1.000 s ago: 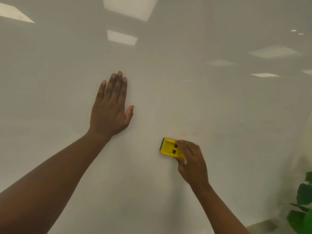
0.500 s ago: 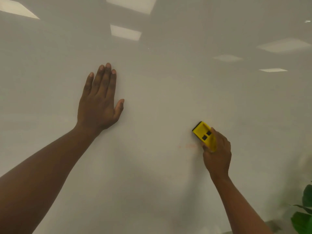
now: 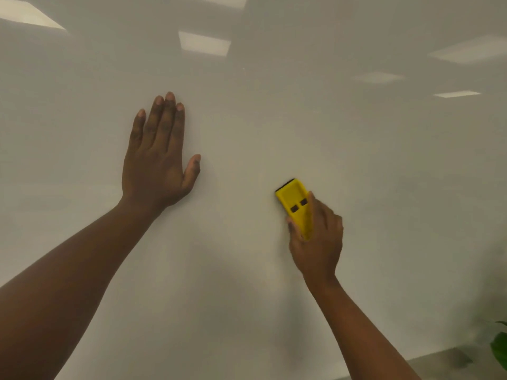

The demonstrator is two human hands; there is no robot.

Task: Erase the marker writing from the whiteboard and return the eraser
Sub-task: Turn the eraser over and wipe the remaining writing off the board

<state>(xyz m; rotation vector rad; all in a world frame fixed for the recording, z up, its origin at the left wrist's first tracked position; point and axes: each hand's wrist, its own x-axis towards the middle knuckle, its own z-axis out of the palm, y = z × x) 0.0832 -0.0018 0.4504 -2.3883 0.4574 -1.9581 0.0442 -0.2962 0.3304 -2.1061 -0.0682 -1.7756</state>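
Note:
A glossy white whiteboard (image 3: 274, 119) fills almost the whole view and mirrors the ceiling lights. My right hand (image 3: 318, 242) grips a yellow eraser (image 3: 295, 205) with two small black squares on its back, pressed against the board right of centre and tilted up to the left. My left hand (image 3: 160, 157) lies flat on the board to the left, palm down, fingers together and pointing up, holding nothing. I see no marker writing on the board around the eraser.
The whiteboard's bottom edge (image 3: 439, 357) shows at the lower right, with a grey surface below it. Green plant leaves (image 3: 500, 346) stick in at the bottom right corner.
My right hand swept the eraser right, then back left over a faint reddish mark, which no longer shows. My left hand stayed flat on the board.

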